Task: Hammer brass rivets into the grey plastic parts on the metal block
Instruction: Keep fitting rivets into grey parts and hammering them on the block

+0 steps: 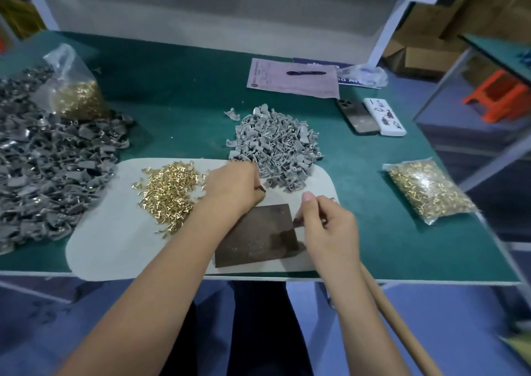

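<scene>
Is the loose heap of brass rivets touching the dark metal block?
Apart. The head view shows pale mat between the brass rivets and the metal block.

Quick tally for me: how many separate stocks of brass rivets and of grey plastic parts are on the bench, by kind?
Brass rivets: 3 (loose pile on the mat, bag at right, bag at left)
Grey plastic parts: 2 (pile behind the mat, larger heap at left)
Total: 5
</scene>
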